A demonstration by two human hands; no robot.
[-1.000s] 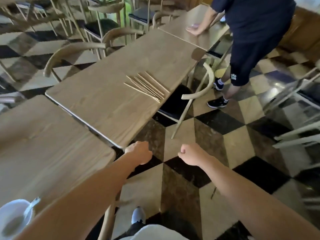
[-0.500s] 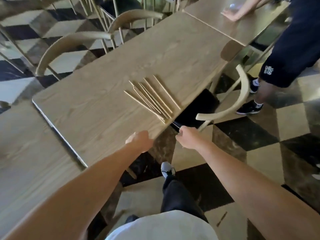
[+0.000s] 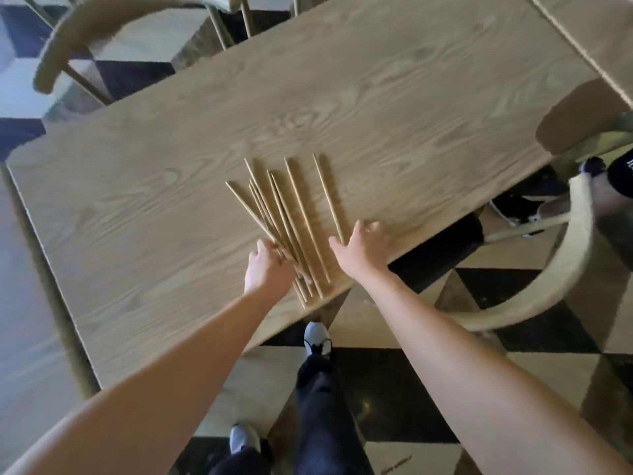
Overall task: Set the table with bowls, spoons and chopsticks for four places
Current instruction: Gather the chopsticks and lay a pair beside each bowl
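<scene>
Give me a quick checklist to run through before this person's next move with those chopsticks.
1. Chopsticks within reach: ok, a loose pile at the table's near edge.
2. Left hand grip on the pile: cannot tell; its fingers touch the near ends.
3. Right hand free: ok, open by the rightmost stick.
4. Sticks sorted in pairs: not ok, fanned and overlapping.
5. Enough sticks for four places: cannot tell, they overlap.
6. Bowls and spoons on this table: not ok, none in view.

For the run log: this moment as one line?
left hand: touches chopsticks, grip unclear | right hand: open, beside rightmost stick | chopsticks: loose pile on table, near edge
</scene>
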